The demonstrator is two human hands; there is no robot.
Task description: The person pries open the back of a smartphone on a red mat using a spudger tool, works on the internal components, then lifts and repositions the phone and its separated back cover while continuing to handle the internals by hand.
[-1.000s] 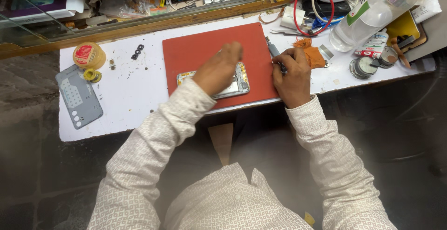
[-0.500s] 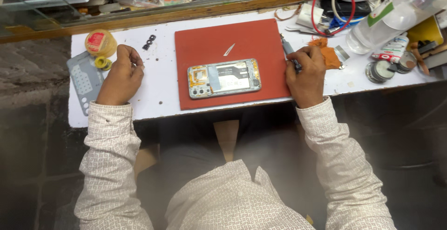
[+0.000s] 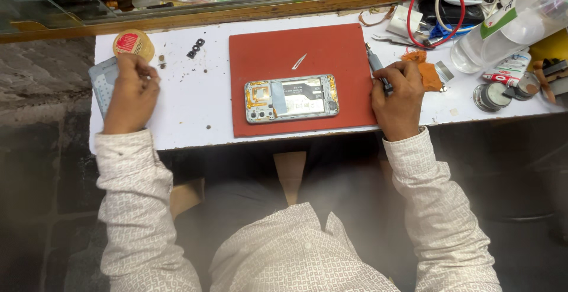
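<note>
My plastic bottle (image 3: pixel 513 26) lies tilted at the far right of the white table (image 3: pixel 195 105). Red cable (image 3: pixel 441 8) loops behind it, and two small round tins (image 3: pixel 503 92) sit just below

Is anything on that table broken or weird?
The phone on the red mat lies with its back off, insides showing. Tiny dark bits are scattered loose on the white table. Nothing looks spilled.

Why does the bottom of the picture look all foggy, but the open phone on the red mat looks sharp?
Head view: the opened phone and red mat are evenly lit and crisp; the shirt and floor near the camera look hazy and soft; the table edges bow slightly, a wide-lens effect.
</note>
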